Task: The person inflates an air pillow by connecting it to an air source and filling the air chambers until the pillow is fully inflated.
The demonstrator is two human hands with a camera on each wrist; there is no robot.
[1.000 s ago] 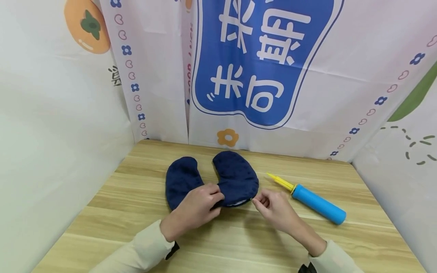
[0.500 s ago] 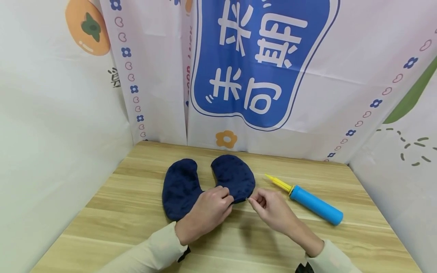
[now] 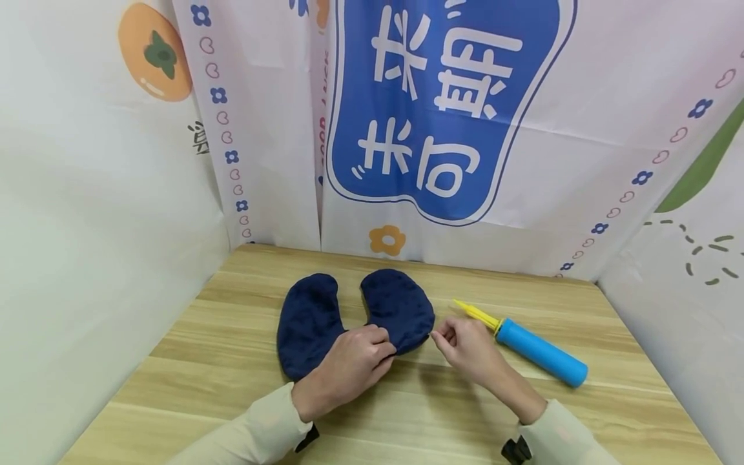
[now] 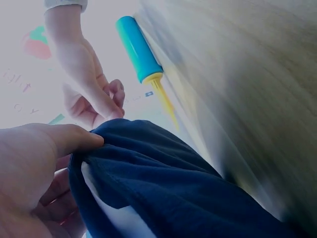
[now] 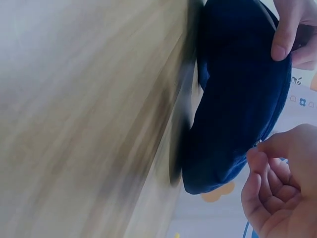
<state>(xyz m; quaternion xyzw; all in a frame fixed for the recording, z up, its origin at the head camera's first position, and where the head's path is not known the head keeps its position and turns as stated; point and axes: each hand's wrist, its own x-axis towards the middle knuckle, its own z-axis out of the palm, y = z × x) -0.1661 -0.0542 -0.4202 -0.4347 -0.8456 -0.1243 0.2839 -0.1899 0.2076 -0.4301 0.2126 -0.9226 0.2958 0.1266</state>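
Observation:
A navy plush U-shaped neck pillow (image 3: 401, 303) lies on the wooden table, its curved outer edge facing me. My left hand (image 3: 354, 361) grips that edge near the middle, thumb on one side and fingers on the other. In the left wrist view, a gap in the cover beside this hand shows a white lining (image 4: 126, 218). At the right end of the seam my right hand (image 3: 465, 345) pinches the small zipper pull (image 5: 258, 143) between thumb and forefinger. Dark zipper teeth run along the edge between both hands in the right wrist view.
To the right of the pillow lies a blue hand pump (image 3: 543, 352) with a yellow nozzle (image 3: 473, 311), close beyond my right hand. A printed white cloth (image 3: 279, 129) hangs behind the table (image 3: 232, 310), and white walls rise at both sides.
My left hand has shifted right along the pillow's edge. A white strip that showed in the seam between the hands is out of sight. My right hand stays at the seam's right end.

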